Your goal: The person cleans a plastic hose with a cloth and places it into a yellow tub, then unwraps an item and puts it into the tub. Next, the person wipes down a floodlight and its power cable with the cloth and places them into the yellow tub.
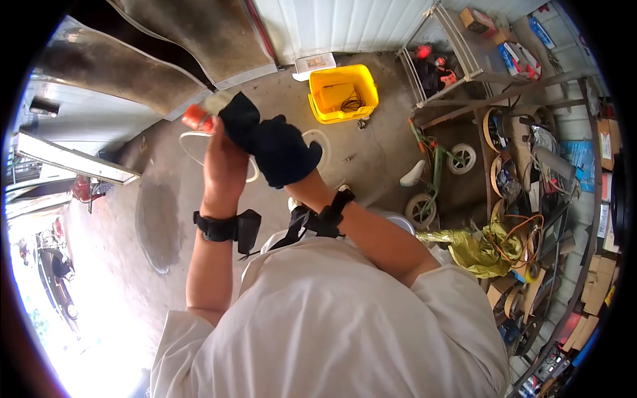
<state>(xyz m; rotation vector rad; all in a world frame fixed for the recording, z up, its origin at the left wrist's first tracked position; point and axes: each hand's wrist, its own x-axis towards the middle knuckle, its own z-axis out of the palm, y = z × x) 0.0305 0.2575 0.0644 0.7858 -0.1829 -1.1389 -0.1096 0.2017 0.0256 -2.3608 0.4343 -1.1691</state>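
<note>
A dark cloth item [285,151] is seen in front of the person's body, above a concrete floor [262,199]. The right hand is covered by it, so whether its fingers are closed or spread cannot be told. By the left hand [225,159], the cloth's upper part is touched; the fingers are partly hidden, and their grip cannot be told. Beside those fingertips an orange piece [198,118] is seen, with a white hose [189,144] looping behind the wrist. Black straps [225,228] are worn on both wrists. Beyond the hands, a dark cable [353,101] is contained in a yellow bin [318,109]. To the right, a small green bike [435,174] is parked near cluttered shelves, where a crumpled yellow-green sheet [488,251] is draped.
</note>
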